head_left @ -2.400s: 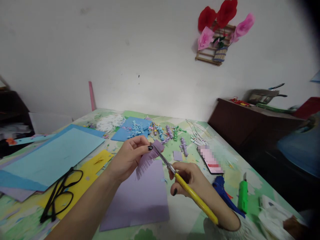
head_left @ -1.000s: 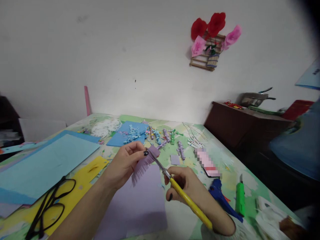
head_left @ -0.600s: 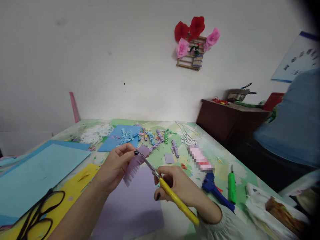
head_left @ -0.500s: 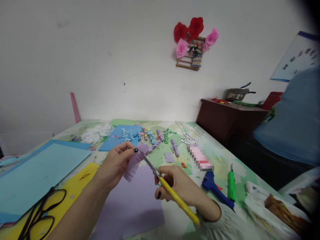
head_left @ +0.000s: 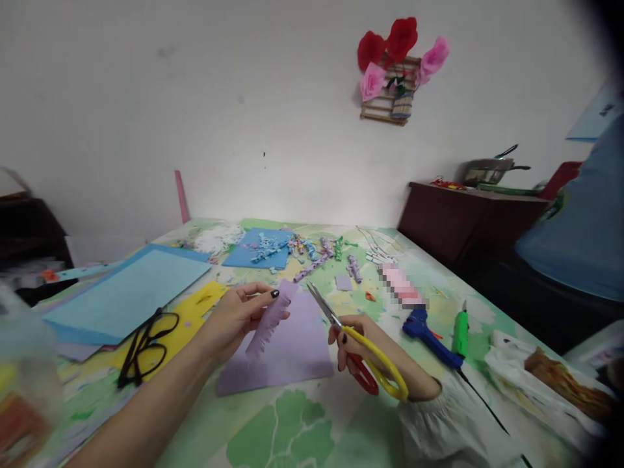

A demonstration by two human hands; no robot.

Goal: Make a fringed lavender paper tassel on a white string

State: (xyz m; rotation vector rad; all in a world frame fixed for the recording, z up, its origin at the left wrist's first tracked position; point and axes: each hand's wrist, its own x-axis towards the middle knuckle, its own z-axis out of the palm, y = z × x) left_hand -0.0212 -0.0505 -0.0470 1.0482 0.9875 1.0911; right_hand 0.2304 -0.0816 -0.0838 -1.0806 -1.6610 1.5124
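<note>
The left hand (head_left: 236, 322) pinched a thin, fringed purple strip (head_left: 270, 322) above the flat purple sheet (head_left: 287, 354); the right hand (head_left: 358, 341) gripped metal-bladed scissors (head_left: 336, 318) just beside that sheet.

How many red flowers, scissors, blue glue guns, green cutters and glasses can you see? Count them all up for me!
Red flowers: 2
Scissors: 1
Glue gun: 1
Cutter: 1
Glasses: 1 pair
Total: 6, with the glasses as one

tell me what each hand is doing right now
Left hand: closed, pinching the fringed purple strip.
Right hand: holding the scissors, handles spread apart.
</note>
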